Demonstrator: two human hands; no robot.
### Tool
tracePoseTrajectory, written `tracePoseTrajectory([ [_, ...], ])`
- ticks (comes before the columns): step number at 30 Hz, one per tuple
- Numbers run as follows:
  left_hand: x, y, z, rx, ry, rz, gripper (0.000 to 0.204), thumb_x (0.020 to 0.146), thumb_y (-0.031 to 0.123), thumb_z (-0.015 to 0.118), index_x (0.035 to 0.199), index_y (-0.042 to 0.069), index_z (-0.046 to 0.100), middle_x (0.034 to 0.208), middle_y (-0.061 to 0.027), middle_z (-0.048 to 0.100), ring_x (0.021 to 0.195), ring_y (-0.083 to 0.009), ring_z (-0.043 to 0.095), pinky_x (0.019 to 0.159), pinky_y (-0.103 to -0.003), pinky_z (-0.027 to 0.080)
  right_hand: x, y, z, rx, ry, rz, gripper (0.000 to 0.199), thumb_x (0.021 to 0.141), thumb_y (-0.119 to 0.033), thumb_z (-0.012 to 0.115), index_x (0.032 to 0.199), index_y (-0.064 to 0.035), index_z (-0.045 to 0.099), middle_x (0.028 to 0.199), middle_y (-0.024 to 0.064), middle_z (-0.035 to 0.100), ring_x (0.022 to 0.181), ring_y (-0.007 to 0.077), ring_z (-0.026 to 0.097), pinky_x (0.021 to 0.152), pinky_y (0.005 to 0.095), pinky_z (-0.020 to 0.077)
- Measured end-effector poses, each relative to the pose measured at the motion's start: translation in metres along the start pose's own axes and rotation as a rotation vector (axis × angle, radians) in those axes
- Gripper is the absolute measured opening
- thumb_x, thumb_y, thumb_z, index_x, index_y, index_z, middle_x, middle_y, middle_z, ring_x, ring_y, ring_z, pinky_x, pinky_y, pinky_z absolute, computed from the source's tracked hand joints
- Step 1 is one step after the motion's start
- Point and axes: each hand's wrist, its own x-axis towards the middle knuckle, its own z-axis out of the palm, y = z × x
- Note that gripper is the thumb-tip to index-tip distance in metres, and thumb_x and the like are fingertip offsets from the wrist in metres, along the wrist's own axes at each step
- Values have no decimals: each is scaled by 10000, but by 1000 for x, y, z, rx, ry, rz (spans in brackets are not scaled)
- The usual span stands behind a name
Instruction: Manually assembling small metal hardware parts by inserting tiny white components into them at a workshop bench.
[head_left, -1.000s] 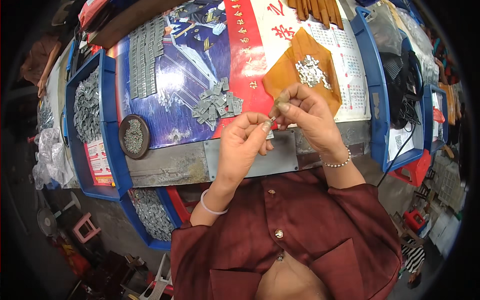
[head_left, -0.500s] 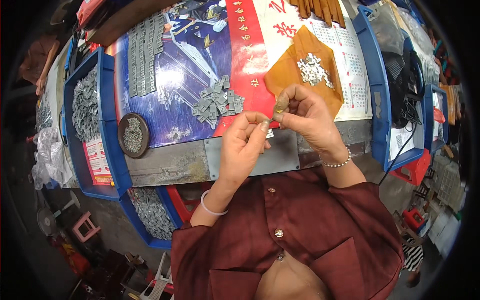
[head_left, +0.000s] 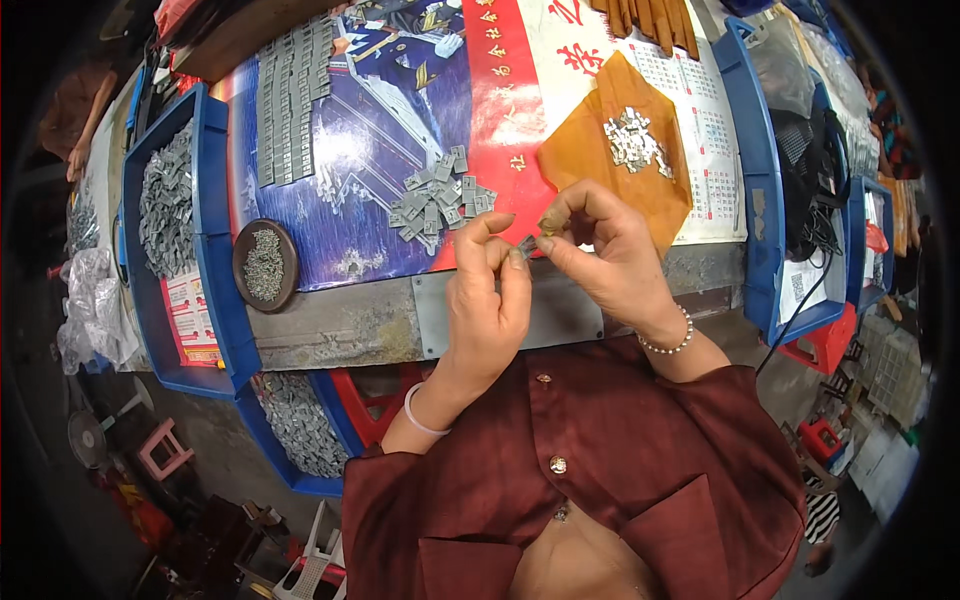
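Observation:
Both hands meet above the table's near edge. My left hand (head_left: 488, 305) pinches a small grey rectangular piece (head_left: 526, 245) between thumb and fingers. Close beside it, the thumb and index finger of my right hand (head_left: 618, 262) are pinched at the piece's other end; anything else between them is too small to make out. Just beyond lies a loose heap of similar grey pieces (head_left: 437, 200). Farther right, small silvery parts (head_left: 636, 140) lie on a sheet of orange-brown paper (head_left: 655, 200). At the left, a round dark dish (head_left: 241, 272) holds tiny metal parts (head_left: 264, 265).
Grey pieces (head_left: 290, 105) stand in rows at the back left. A blue bin (head_left: 222, 300) of grey pieces flanks the left side, with another bin (head_left: 340, 405) below. To the right is a blue bin (head_left: 752, 150) holding bags and a black cable. Brown strips (head_left: 655, 22) lie at the back.
My left hand has turned and its fingers have opened out somewhat, showing more of the grey piece. My right hand has dropped slightly. The view has shifted a little.

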Motion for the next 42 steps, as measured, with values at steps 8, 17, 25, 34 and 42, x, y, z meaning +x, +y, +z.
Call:
tracePoseTrajectory([
  [8, 1, -3, 1, 326, 53, 352, 348, 824, -114, 539, 1156, -73, 445, 814, -134, 561, 542, -181, 482, 531, -333, 436, -1, 8, 9, -96, 38, -7, 134, 803, 17, 630, 914, 1, 555, 805, 35, 566, 691, 74, 524, 607, 227, 444],
  [17, -4, -7, -1, 251, 130, 384, 361, 800, -123, 572, 1143, -73, 473, 1024, -176, 598, 788, -246, 665, 655, -330, 534, -6, 4, 21, -306, 97, -216, 157, 814, 49, 624, 948, 8, 553, 844, 77, 596, 756, 142, 614, 663, 278, 503],
  [25, -8, -7, -4, 121, 68, 405, 357, 795, -136, 546, 1138, -78, 469, 1010, -172, 600, 766, -234, 671, 654, -315, 543, 2, -1, 7, 403, -87, 232, 200, 857, -13, 658, 1005, -2, 524, 892, 37, 577, 786, 102, 598, 702, 240, 518],
  [34, -8, -3, -11, -58, -92, 37, 360, 899, -29, 457, 1246, -9, 363, 744, -48, 567, 678, -81, 529, 658, -219, 421, 2, 7, 6, 392, -119, 242, 181, 857, -14, 651, 995, -11, 534, 895, 30, 580, 782, 86, 589, 695, 232, 509],
  [42, -8, -4, -6, -148, 24, 29, 363, 855, -34, 512, 1207, -20, 426, 622, -34, 510, 577, -93, 492, 563, -261, 409, 3, 3, 2, 457, -165, 318, 190, 856, 18, 611, 1029, -9, 538, 911, 22, 574, 814, 81, 584, 720, 232, 508],
])
